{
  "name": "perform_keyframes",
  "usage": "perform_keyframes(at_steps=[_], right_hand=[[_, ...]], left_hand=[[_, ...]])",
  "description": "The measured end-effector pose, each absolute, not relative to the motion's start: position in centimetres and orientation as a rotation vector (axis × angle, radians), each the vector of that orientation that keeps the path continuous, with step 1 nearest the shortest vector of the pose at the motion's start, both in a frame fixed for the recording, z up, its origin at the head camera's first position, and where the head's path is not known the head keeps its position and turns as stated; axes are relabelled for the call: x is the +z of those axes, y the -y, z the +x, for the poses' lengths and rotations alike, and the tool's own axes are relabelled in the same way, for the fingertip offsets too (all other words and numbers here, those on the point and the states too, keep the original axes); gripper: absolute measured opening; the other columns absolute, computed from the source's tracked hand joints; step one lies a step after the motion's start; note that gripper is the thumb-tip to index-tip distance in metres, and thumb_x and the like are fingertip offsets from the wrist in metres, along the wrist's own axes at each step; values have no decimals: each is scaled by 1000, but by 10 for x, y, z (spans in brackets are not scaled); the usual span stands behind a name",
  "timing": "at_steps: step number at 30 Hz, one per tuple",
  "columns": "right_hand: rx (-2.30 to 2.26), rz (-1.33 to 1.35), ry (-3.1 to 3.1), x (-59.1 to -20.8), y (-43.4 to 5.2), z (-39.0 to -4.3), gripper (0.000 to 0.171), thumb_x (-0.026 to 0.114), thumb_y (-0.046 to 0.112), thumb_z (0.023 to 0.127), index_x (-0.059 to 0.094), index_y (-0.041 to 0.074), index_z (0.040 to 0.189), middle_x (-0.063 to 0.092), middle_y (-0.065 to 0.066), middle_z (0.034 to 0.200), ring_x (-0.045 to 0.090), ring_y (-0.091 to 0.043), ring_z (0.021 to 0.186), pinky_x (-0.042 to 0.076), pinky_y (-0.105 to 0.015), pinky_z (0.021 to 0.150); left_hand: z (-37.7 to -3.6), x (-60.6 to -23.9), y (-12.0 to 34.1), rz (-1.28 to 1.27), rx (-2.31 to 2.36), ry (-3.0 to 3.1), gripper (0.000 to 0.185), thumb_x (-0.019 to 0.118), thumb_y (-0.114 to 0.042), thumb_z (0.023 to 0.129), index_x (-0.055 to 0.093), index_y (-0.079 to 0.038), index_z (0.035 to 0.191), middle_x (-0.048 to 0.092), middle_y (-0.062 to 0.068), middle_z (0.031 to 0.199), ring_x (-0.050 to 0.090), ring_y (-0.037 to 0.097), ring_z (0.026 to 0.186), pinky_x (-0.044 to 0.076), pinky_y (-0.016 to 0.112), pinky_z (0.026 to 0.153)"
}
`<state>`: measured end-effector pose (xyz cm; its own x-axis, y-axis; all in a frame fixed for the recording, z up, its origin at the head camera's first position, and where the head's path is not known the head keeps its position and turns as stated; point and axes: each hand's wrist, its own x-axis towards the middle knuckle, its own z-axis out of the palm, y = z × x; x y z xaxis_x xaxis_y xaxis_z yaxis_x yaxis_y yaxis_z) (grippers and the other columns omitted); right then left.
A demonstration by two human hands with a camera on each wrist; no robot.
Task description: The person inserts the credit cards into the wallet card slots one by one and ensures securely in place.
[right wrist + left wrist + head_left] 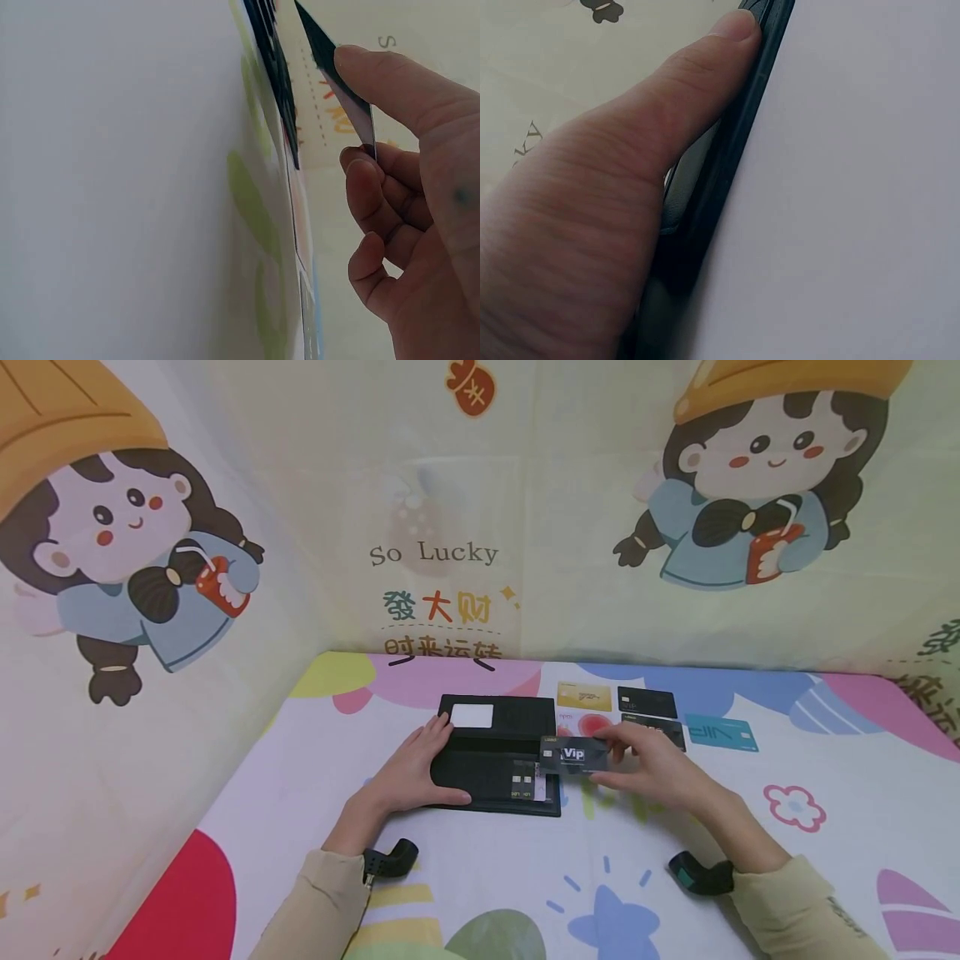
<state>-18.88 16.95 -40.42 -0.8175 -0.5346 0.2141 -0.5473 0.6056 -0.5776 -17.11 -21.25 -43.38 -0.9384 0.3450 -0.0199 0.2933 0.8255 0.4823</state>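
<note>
A black wallet (pixel 480 781) lies unfolded on the table. My left hand (pixel 405 768) rests on its left side with fingers spread, and the thumb (pixel 735 26) lies along its near edge in the left wrist view. Between thumb and fingers, my right hand (pixel 651 766) pinches a dark Vip card (pixel 573 755) by its right end. That card overlaps the wallet's right edge in the head view; the right wrist view shows it tilted and raised off the table. Dark cards (pixel 522 780) sit in the wallet's lower right part, and a white panel (pixel 472 716) shows in its upper half.
Right of the wallet lie a gold card (pixel 584 696), a white card with a red circle (pixel 592 724), a black card (pixel 647 702), another dark card (pixel 667 729) partly behind my right hand, and a teal card (pixel 722 733). A printed cloth backdrop (pixel 585 610) rises behind the table.
</note>
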Motion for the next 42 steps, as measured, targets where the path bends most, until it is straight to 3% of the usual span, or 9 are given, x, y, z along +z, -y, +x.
perform_keyframes(at_steps=[7, 17, 42], right_hand=[[1067, 937, 2843, -403, -159, -189, 54, 89, 25, 79, 66, 6, 124, 59, 5, 94, 54, -17, 86, 50, -32, 71], [1089, 971, 2859, -399, -145, -186, 58, 89, 30, 79, 65, 8, 127, 59, 5, 92, 55, -17, 88, 52, -34, 74], [1092, 1034, 2868, -396, -124, -183, 53, 90, 27, 77, 69, 3, 118, 58, 5, 88, 54, -16, 84, 52, -26, 68]], left_hand=[[-171, -433, 213, 513, 734, -2901, 121, 79, -68, 71, 26, -5, 160, 10, 6, 169, 5, 21, 154, 5, 43, 123], [-171, -433, 213, 535, 745, -2902, 121, 80, -66, 71, 25, -3, 159, 10, 7, 168, 5, 22, 154, 4, 42, 123], [-169, -431, 213, 538, 747, -2899, 120, 79, -66, 72, 25, -3, 159, 10, 7, 168, 5, 22, 154, 4, 41, 123]])
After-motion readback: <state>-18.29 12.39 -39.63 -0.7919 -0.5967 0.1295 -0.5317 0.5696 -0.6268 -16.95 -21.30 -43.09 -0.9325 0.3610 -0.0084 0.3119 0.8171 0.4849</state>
